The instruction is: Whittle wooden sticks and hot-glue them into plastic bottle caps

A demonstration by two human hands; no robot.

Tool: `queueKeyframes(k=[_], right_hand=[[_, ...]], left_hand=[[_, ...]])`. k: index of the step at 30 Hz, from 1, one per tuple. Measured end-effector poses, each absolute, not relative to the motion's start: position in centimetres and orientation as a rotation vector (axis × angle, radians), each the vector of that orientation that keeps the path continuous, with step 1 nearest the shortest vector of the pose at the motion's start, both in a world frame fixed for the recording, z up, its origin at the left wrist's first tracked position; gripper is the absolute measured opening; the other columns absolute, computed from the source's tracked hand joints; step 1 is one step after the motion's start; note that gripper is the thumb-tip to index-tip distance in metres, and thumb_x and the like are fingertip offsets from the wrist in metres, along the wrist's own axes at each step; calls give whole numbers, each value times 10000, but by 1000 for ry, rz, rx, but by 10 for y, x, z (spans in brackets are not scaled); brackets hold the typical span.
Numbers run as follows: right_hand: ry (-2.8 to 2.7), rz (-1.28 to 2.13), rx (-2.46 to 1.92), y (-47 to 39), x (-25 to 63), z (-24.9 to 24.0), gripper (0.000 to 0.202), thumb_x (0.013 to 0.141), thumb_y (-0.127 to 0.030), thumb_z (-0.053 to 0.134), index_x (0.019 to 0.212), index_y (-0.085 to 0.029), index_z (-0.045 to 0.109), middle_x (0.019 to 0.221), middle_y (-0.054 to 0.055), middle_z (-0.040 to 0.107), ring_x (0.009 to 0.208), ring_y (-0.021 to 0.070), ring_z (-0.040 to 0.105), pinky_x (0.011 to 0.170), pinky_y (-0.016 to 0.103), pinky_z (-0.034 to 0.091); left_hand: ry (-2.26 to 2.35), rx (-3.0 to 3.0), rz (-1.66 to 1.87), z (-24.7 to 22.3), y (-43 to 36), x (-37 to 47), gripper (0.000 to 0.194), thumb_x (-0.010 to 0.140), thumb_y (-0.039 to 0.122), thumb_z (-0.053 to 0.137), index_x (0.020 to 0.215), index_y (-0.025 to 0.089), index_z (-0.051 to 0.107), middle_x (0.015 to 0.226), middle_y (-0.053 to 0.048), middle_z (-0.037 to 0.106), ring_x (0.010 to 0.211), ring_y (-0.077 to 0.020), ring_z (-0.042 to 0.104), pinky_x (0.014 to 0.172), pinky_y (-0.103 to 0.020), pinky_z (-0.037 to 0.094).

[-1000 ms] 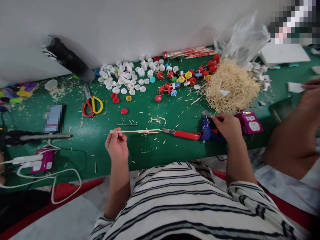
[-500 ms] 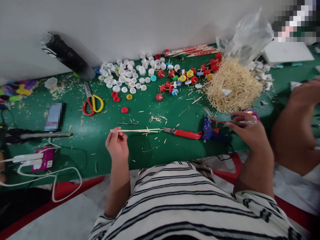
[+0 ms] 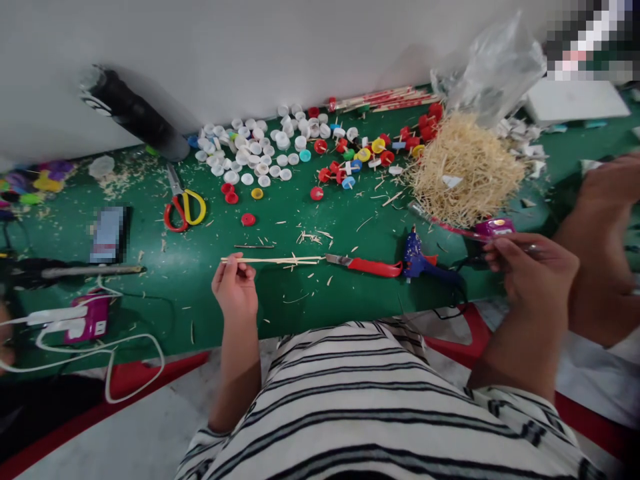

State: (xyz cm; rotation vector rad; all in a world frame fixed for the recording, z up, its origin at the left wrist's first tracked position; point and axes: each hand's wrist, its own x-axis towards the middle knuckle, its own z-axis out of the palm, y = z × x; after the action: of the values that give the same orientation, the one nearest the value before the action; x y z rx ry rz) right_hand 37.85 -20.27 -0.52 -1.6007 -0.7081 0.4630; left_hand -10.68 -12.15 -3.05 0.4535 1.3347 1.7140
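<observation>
My left hand [image 3: 236, 287] pinches the left end of some thin wooden sticks [image 3: 273, 261] lying level over the green table [image 3: 165, 300]. Over at the right, my right hand [image 3: 530, 267] is closed on one end of a clear plastic wrapper with a red edge [image 3: 457, 230], which stretches left past the pile of wood shavings [image 3: 465, 173]. A red-handled knife [image 3: 373, 267] lies just right of the sticks, beside a blue glue gun [image 3: 417, 260]. A thin metal rod [image 3: 254, 247] rests above the sticks.
White bottle caps [image 3: 260, 150] and coloured caps on sticks [image 3: 370, 155] spread along the back. Scissors [image 3: 183, 203], a phone [image 3: 109, 233], a black bottle [image 3: 135, 113] and a power strip [image 3: 90, 319] are at the left. Another person's arm [image 3: 600, 233] rests at the far right.
My right hand has moved right and slightly down, drawing the clear wrapper with it, and a purple box behind it shows more. My left hand has stayed in place with the sticks.
</observation>
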Motion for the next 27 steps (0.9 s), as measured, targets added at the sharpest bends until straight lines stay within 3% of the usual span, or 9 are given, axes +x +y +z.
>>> queueKeyframes(k=[5,9,12,16,20,24,27], right_hand=[[-732,520,-1507,-196,368,0,220,610,-272,902,761,-170,777,673,58,734,487,129,594,426,240,421],[-996,591,-1810,-192,362,-6,267,709,-364,861,892,-175,813,654,37,736,474,129,570,460,261,441],[-1192,566,-1991,-192,365,-14,337,769,-459,816,973,-192,829,655,31,734,531,171,630,525,291,492],[-1335,363,-2047,-196,374,-18,344,810,-453,777,1049,-213,839,849,63,803,728,214,736,698,332,561],[-1477,116,-2013,-201,380,-11,337,828,-421,787,1091,-216,837,933,80,796,763,202,703,736,326,557],[-1559,-52,-1946,-205,382,-3,306,854,-413,780,1097,-235,829,1043,97,801,944,246,732,904,361,577],[-1596,-103,-1905,-206,380,-3,279,860,-387,777,1079,-223,827,1052,107,802,984,259,742,951,369,576]], left_hand=[[1354,451,1706,-28,-123,-103,278,617,312,930,758,140,763,711,17,629,608,-43,533,505,-169,414],[1344,441,1692,-28,-123,-100,295,617,312,942,759,136,752,736,8,651,615,-48,544,502,-177,412],[1328,465,1695,-28,-123,-101,315,640,308,945,782,127,731,783,3,672,622,-46,560,510,-180,414],[1321,486,1695,-28,-123,-105,328,642,322,955,790,125,739,711,22,637,596,-45,551,506,-177,413],[1337,472,1689,-27,-123,-105,313,616,330,959,762,145,753,682,25,636,586,-44,545,502,-171,411],[1335,466,1670,-27,-124,-101,316,610,334,951,776,139,768,652,30,612,569,-38,522,507,-172,416],[1346,449,1672,-28,-124,-99,315,597,329,957,764,147,762,731,9,669,601,-40,532,510,-174,417]])
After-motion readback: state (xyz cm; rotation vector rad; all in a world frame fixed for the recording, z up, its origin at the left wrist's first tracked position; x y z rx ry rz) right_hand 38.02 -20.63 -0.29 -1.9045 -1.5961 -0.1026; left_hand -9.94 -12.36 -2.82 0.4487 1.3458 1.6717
